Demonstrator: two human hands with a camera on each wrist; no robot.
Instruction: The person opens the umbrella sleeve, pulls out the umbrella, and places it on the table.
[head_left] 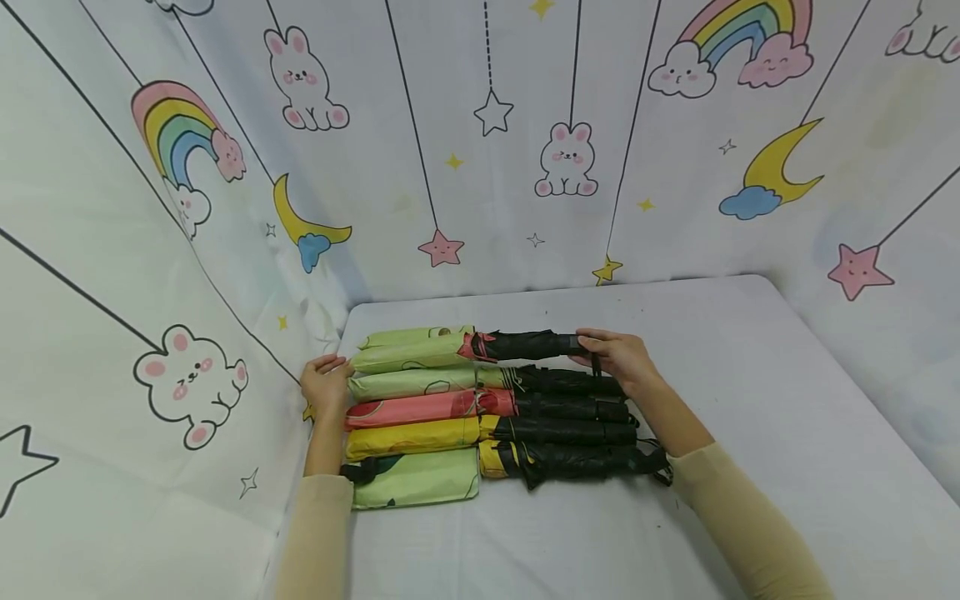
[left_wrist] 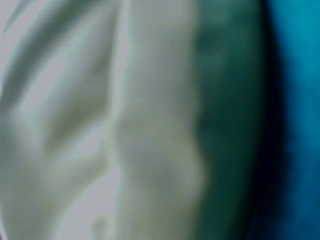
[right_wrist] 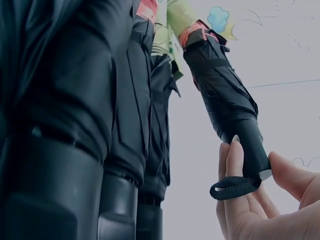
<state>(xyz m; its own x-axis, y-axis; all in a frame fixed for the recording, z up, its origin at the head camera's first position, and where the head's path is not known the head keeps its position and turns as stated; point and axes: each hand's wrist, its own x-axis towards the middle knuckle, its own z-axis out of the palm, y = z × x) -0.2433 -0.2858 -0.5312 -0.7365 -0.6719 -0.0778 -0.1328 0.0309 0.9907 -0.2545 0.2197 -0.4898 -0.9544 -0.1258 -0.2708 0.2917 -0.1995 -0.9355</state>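
Observation:
Several folded umbrellas lie side by side in the head view, black at their right halves, with coloured sleeves over their left. My right hand [head_left: 618,358] pinches the black handle of the rearmost umbrella [head_left: 525,345], whose sleeve is light green. In the right wrist view, thumb and fingers hold that handle [right_wrist: 250,145], and a wrist strap [right_wrist: 235,187] loops beside it. My left hand [head_left: 327,387] is at the left ends of the sleeves, its fingers touching or close to the light green one. The left wrist view is blurred, with pale cloth filling much of it.
In front of the held umbrella lie a light green [head_left: 420,383], a red [head_left: 420,408] and a yellow-sleeved umbrella [head_left: 412,437]. A flat green sleeve [head_left: 427,479] lies nearest, beside a black umbrella [head_left: 577,462]. White patterned cloth [head_left: 510,225] hangs behind the white table [head_left: 555,542].

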